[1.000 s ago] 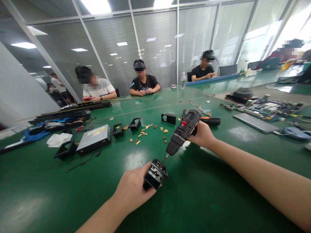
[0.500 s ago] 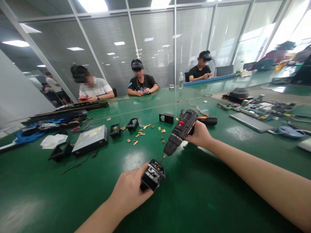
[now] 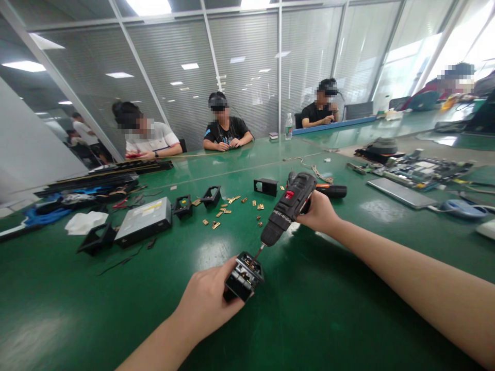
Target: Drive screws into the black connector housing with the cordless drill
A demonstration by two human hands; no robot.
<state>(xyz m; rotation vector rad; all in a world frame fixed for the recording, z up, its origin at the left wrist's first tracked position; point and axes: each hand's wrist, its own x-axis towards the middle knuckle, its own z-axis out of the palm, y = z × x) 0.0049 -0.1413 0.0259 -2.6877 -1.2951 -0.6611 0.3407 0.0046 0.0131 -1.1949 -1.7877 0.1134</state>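
My left hand (image 3: 211,293) is closed around a black socket module (image 3: 244,281) with brass-coloured metal parts showing inside, held tilted above the green table. In my right hand (image 3: 319,212) is a black cordless drill (image 3: 289,206) with a red switch, gripped by its handle. Its bit (image 3: 260,251) points down into the open side of the module; the very tip is hidden inside. Beyond the module, several small brass pieces (image 3: 224,210) lie scattered on the table. Black frames stand around them, one upright frame (image 3: 265,187) just left of the drill.
A silver disc drive (image 3: 145,221) lies at left beside a black frame (image 3: 96,240) and a white tissue (image 3: 85,222). On the right are circuit boards (image 3: 421,172) and a flat silver device (image 3: 401,193). Several people sit across the green table (image 3: 309,309).
Both hands, the drill and the module stay nearly in place. The seated person at the far right of the opposite side has raised a hand. The view has shifted very slightly.
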